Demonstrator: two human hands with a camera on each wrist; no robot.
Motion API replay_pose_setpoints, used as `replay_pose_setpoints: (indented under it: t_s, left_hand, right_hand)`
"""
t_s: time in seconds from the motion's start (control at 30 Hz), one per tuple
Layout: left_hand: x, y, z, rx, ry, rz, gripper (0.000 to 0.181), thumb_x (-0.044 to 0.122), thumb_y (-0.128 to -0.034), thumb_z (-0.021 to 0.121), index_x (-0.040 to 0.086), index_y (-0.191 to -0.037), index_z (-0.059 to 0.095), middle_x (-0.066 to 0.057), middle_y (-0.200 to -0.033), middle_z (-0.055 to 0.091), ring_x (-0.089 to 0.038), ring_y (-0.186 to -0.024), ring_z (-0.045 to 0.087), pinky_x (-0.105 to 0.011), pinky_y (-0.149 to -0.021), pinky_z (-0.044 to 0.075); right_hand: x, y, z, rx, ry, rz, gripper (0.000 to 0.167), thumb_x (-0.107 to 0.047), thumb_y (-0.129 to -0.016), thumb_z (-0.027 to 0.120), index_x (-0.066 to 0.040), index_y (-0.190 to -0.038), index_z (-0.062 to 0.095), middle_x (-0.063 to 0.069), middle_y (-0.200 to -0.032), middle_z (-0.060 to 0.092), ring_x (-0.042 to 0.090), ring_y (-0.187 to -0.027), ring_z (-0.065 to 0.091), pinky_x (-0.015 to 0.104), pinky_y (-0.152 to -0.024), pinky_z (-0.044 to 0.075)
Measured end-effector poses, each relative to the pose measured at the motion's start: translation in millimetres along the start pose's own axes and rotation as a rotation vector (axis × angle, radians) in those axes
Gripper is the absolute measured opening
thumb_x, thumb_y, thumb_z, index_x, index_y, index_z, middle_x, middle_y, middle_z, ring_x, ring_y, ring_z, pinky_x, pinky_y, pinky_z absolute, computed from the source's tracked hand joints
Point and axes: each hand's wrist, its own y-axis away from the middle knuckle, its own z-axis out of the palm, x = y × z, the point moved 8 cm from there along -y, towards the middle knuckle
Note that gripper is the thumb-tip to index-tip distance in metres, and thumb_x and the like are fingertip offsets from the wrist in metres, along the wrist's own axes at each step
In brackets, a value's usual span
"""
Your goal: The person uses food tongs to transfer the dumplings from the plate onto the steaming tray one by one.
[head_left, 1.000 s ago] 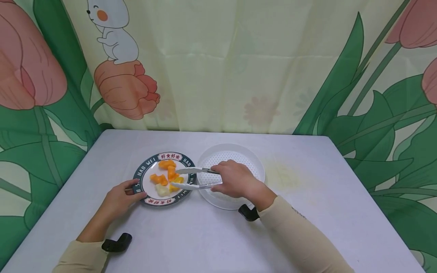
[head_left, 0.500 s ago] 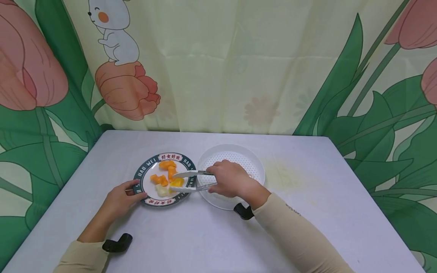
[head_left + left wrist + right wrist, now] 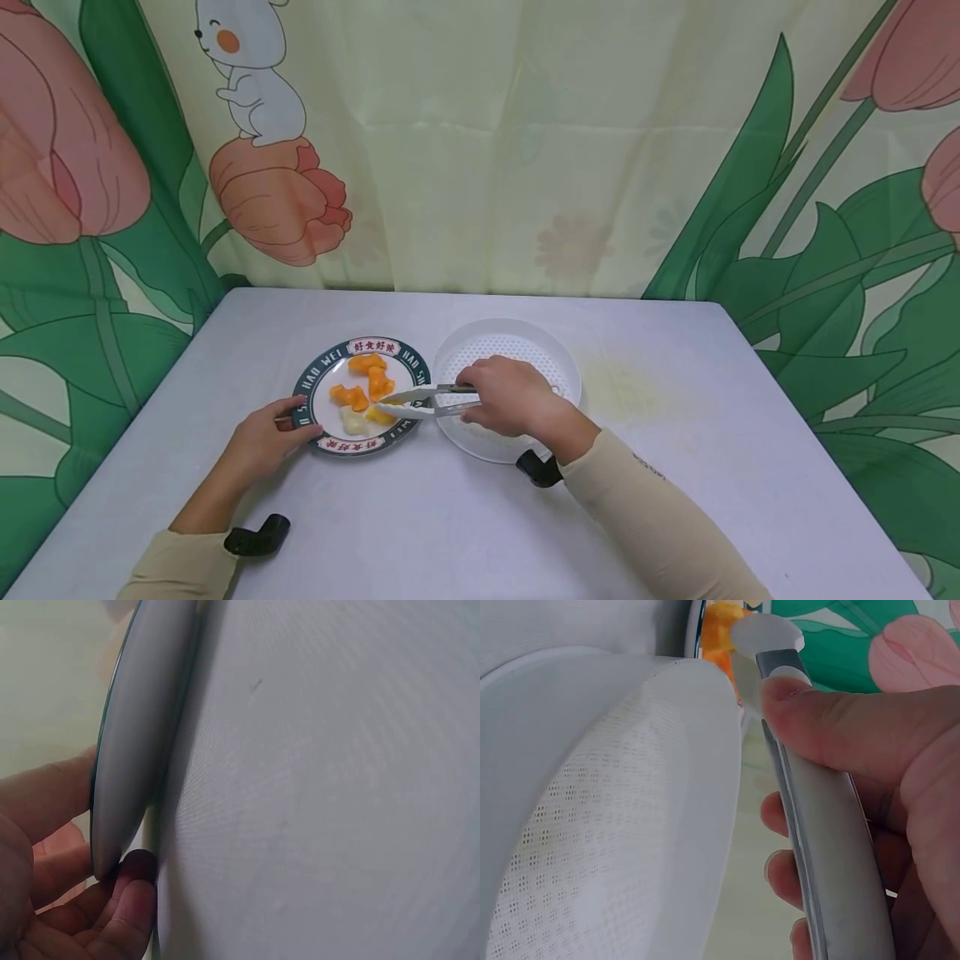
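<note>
Tongs (image 3: 411, 412) sit near the centre of the frame, gripped by the right hand (image 3: 513, 397), its thumb on one arm and its fingers curled round the other side; from my remote seat I see them point left, over the plate (image 3: 322, 367), which lies left of centre, between the two hands; the left hand (image 3: 264, 440) pinches the plate's left rim between thumb and fingers; a white perforated dish (image 3: 517, 346) lies beside the plate, partly beneath the right hand.

The tongs look metallic, with pale tips; the plate has a white middle and a dark rim with white letters and red characters; on it I count orange pieces (image 3: 367, 363), a yellow piece (image 3: 380, 415) and a pale piece (image 3: 353, 421).

The tong tips cover part of the yellow piece, so I cannot tell whether they clasp it; my left wrist view gives only the plate's underside, cut off at the top; my right wrist view leaves just a sliver of plate.
</note>
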Motion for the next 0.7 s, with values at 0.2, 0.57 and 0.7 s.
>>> replay_pose_setpoints:
  t_s: [0.2,0.57,0.7]
  left_hand:
    - [0.1,-1.5,0.8,-0.001,0.002,-0.003,0.079,0.034,-0.0907,0.075,-0.004,-0.149,0.038,-0.036,-0.133,0.049,-0.046,-0.117,0.051,-0.054,-0.097,0.049]
    - [-0.1,0.2,0.0,0.008,0.000,-0.001,0.078,0.033,-0.0909,0.075,-0.005,-0.149,0.039,-0.036,-0.131,0.050,-0.046,-0.115,0.051,-0.053,-0.095,0.050]
    - [0.5,0.9,-0.2,0.008,0.000,0.002,0.078,0.032,-0.0912,0.075,-0.005,-0.149,0.038,-0.036,-0.131,0.049,-0.046,-0.115,0.051,-0.053,-0.095,0.050]
  right_hand:
    - [7.4,6.7,-7.0,0.054,-0.035,0.007,0.036,-0.032,-0.087,0.078,-0.020,-0.120,0.071,-0.007,-0.109,0.068,0.015,-0.097,0.060,0.035,-0.079,0.052]
    - [51.0,29.9,-29.1,0.218,-0.143,0.046,0.039,-0.030,-0.087,0.077,-0.014,-0.123,0.068,0.000,-0.114,0.068,0.021,-0.101,0.062,0.041,-0.084,0.051]
    - [74.5,38.6,-32.8,0.239,-0.152,0.133,0.045,-0.031,-0.089,0.076,-0.011,-0.128,0.066,0.006,-0.124,0.066,0.026,-0.110,0.060,0.046,-0.090,0.051]
